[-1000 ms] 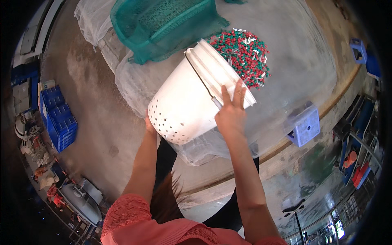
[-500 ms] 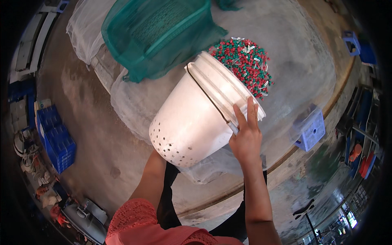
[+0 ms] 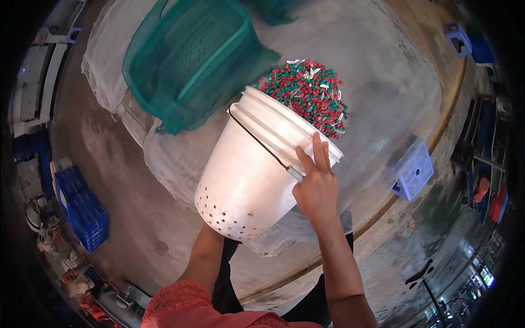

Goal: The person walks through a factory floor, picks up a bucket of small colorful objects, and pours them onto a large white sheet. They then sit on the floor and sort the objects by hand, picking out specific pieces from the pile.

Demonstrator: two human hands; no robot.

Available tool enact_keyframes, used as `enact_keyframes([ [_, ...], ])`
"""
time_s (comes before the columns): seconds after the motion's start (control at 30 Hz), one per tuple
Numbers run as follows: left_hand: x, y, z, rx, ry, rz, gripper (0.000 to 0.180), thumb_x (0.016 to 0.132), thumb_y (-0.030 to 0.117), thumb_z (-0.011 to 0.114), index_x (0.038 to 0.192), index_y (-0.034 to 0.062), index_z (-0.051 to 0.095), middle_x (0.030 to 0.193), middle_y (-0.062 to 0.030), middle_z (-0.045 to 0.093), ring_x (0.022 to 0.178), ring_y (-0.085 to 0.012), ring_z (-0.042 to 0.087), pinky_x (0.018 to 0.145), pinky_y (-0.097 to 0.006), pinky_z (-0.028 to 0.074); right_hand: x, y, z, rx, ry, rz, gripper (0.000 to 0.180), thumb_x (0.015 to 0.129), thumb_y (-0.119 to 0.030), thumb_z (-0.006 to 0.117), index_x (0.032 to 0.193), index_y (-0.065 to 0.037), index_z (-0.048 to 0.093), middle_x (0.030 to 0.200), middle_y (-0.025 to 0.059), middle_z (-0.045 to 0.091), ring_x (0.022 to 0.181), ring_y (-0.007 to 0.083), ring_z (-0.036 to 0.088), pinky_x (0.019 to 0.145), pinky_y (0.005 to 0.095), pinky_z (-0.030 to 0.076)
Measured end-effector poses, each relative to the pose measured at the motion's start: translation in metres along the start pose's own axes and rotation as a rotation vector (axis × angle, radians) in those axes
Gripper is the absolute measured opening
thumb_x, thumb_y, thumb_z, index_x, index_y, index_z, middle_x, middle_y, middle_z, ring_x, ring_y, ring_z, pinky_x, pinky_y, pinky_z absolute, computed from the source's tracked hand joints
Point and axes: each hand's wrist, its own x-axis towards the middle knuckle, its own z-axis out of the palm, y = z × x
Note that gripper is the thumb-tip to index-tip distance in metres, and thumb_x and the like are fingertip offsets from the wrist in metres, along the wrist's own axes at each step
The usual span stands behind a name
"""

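Observation:
A white plastic bucket (image 3: 257, 169) with a wire handle lies tilted in front of me, its mouth facing away toward the upper right. Small holes dot its lower wall and base. My right hand (image 3: 317, 186) holds its right side just below the rim, fingers spread along the wall beside the handle's grip. My left forearm (image 3: 203, 257) reaches under the bucket's base, which hides my left hand. Just beyond the mouth, a pile of small red and green pieces (image 3: 314, 101) mixed with white clips or loops lies on a pale mesh sheet (image 3: 383, 104).
A green net-covered basket (image 3: 205, 71) stands at the far left of the pile. A small light-blue plastic stool (image 3: 416, 170) is at right, another (image 3: 458, 39) farther back. Blue crates (image 3: 82, 210) stand at left. A raised curved edge (image 3: 377, 218) runs along the right.
The whole view has shifted, so the basket, pile and bucket appear farther left and lower. The bucket's tilt differs slightly; my right hand keeps the same hold on it.

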Motion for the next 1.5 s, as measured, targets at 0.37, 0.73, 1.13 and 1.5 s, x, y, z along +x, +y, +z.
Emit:
enact_keyframes([
  [0.37,-0.051,0.032,0.088,0.163,0.183,0.281,0.046,0.088,0.027,0.022,0.118,-0.0007,0.043,0.117,-0.0150,0.050,0.101,-0.0295,0.053,0.084,-0.040,0.045,0.107,0.080,-0.050,0.084,-0.251,0.184,0.037,0.069,-0.003,0.044,0.100,-0.011,0.062,0.121,0.0151,0.046,0.106,0.0317,0.048,0.083,0.0353,0.046],
  [0.73,-0.056,0.042,0.157,0.125,0.317,0.391,0.051,0.089,0.033,0.016,0.123,0.0027,0.038,0.121,-0.0136,0.046,0.105,-0.0297,0.049,0.089,-0.039,0.041,0.194,0.162,-0.041,0.285,-0.407,0.235,0.029,0.079,-0.021,0.042,0.097,-0.014,0.064,0.104,0.0170,0.056,0.082,0.0316,0.060,0.059,0.0349,0.055],
  [1.13,-0.087,0.036,0.210,0.494,0.618,0.249,0.057,0.090,0.042,0.018,0.124,0.0000,0.036,0.123,-0.0160,0.043,0.107,-0.0295,0.047,0.090,-0.036,0.039,0.137,0.108,-0.108,0.355,-0.403,0.276,0.062,0.068,-0.056,0.059,0.102,-0.005,0.055,0.103,0.0191,0.056,0.097,0.0286,0.055,0.083,0.0352,0.043],
  [1.5,-0.120,0.064,0.223,1.069,0.388,0.550,0.047,0.084,0.035,0.045,0.118,0.0029,0.044,0.114,-0.0204,0.050,0.104,-0.0328,0.049,0.089,-0.036,0.037,0.089,0.127,-0.070,0.575,-0.155,0.555,0.086,0.068,-0.060,0.056,0.117,0.009,0.042,0.117,0.0253,0.046,0.110,0.0311,0.045,0.093,0.0343,0.034],
])
